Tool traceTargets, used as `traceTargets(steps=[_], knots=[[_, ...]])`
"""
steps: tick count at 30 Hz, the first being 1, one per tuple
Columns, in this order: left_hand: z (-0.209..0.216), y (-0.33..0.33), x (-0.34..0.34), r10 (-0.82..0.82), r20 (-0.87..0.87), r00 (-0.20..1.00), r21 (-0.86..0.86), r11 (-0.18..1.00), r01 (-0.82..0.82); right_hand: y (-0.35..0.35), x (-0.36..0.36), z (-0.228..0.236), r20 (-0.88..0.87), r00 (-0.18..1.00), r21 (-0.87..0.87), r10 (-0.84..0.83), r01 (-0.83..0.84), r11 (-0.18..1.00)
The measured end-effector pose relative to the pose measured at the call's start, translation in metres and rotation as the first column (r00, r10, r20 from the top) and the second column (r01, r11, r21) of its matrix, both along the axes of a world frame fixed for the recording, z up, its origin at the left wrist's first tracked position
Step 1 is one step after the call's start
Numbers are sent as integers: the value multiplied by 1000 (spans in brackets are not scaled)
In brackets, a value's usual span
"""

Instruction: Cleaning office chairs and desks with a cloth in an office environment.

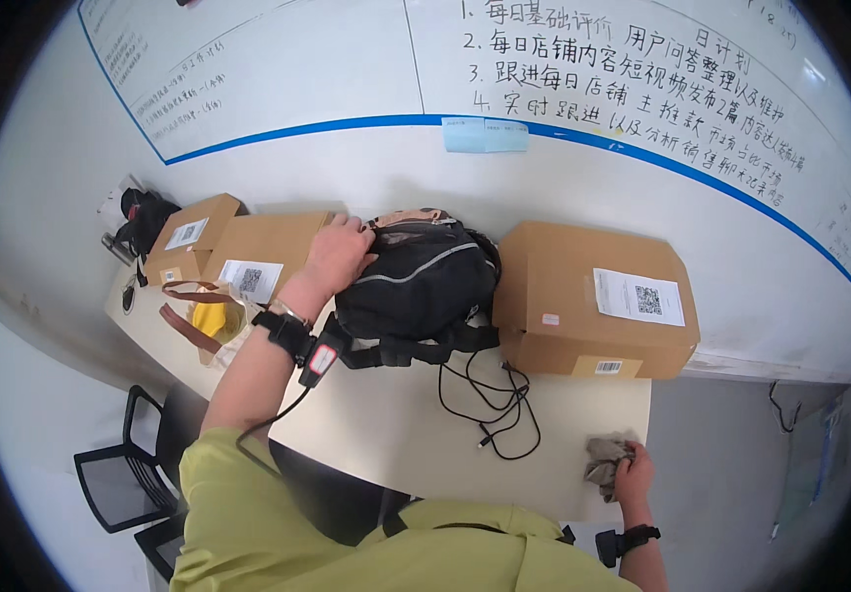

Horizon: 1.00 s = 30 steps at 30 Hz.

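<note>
My left hand reaches across the table to the upper left edge of a black backpack with a grey trim line. Its fingers are bent against the bag, partly hidden there, and seem to grip its edge. Near the table's right edge, my right hand is closed on a crumpled grey-brown cloth that lies on the tabletop. Both wrists wear black straps; the left one carries a small device with a cable.
Cardboard boxes flank the backpack. A loose black cable lies in front of it. At left are a clear bag with brown handles and yellow contents, and a black chair. A whiteboard hangs behind the table.
</note>
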<state>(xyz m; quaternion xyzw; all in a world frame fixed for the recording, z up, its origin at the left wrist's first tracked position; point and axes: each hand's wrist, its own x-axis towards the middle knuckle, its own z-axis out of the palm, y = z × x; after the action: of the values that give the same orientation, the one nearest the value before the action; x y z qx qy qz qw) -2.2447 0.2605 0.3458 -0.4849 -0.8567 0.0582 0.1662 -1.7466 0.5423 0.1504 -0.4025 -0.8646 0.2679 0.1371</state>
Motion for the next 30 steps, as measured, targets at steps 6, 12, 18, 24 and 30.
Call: traceTargets(steps=[6, 12, 18, 24, 30], knots=[[-13, 29, -2, 122, 63, 991, -125, 986, -113, -63, -79, 12, 45, 956, 19, 290, -291, 956], [0, 26, -1, 86, 48, 995, -166, 983, -77, -13, -73, -10, 91, 912, 127, 399, -408, 904], [15, 29, 10, 142, -14, 990, -303, 943, -140, 46, -46, -7, 135, 958, 441, -254, 171, 881], [5, 21, 6, 108, -57, 992, -198, 973, -118, -38, -89, -11, 63, 898, 261, 435, -435, 862], [2, 5, 1, 171, 32, 985, -169, 972, -163, -33, -58, 8, -33, 814, 145, 580, -571, 808]])
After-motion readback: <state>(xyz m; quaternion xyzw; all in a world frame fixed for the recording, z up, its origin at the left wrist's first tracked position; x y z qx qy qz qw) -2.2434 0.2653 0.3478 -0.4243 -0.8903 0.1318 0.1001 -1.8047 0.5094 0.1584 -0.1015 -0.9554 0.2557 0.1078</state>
